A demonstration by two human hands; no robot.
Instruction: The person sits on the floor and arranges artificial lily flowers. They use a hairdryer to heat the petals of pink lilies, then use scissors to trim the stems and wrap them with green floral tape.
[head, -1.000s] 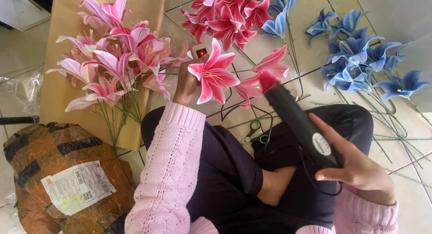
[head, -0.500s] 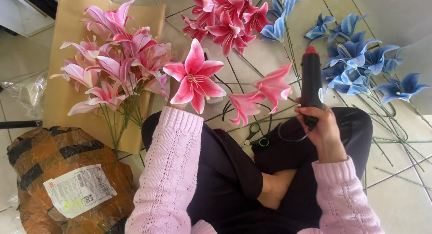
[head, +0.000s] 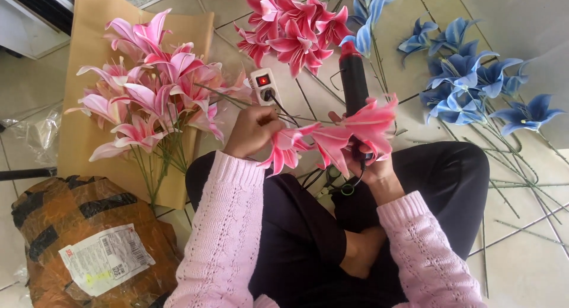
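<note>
Roughly midway: left hand (head: 253, 130) pinches a pink fabric lily stem (head: 332, 139), right hand (head: 370, 166) prob. wrapped round black glue gun (head: 354, 83) at 12 o'clock; pink bunch (head: 148, 100) at 10 finished, blue lilies (head: 474, 83) at 2 loose.

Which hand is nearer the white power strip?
Left. The left hand is just below the white power strip, almost touching; the right hand grips the glue gun farther right.

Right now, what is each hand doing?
Left hand: closed on the pink lily stem.
Right hand: closed around the black glue gun.

both hands (head: 253, 130) closed, raised
</note>
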